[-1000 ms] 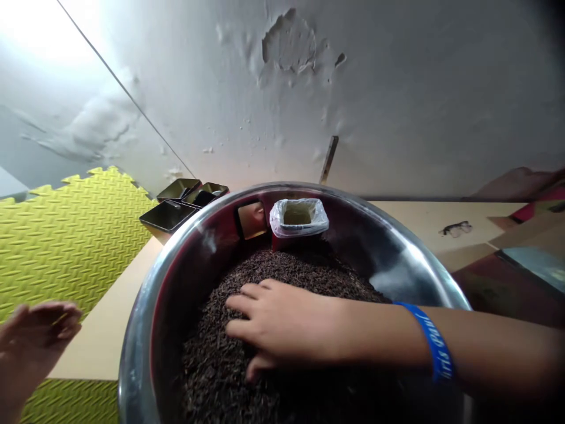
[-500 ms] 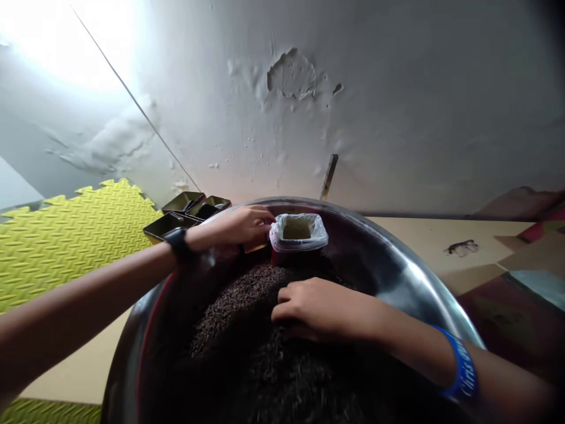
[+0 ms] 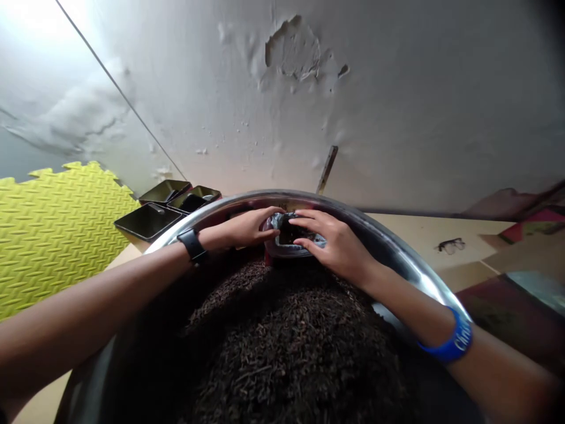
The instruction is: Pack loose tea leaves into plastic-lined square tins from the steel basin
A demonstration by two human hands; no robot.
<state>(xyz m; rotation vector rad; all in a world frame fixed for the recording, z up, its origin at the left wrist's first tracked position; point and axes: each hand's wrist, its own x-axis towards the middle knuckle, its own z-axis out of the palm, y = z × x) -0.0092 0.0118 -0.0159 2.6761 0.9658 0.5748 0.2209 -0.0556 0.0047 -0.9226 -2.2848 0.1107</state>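
A large steel basin (image 3: 424,268) holds a heap of dark, dry, twisted leaves (image 3: 304,330) that look like loose tea. Toward its far side stands a small red box-shaped tin (image 3: 268,254) lined with a clear plastic bag (image 3: 289,249); some dark leaves show inside. My left hand (image 3: 247,228), below a black wristwatch, grips the tin's left rim and liner between thumb and fingers. Over the opening and right rim, my right hand (image 3: 338,241) has its fingers spread apart, with nothing visible held in them. The fingers partly cover the opening.
Several open dark-lined tins (image 3: 150,221) stand left of the basin, beside a yellow foam mat (image 3: 66,235). Eyeglasses (image 3: 450,245) lie on the tan surface at right. A peeling wall (image 3: 212,118) rises behind the basin.
My right hand has moved from the leaf heap up to the tin's opening and spread its fingers. Dark leaves now show in the tin, which looked empty before. My left hand stays at its left side.
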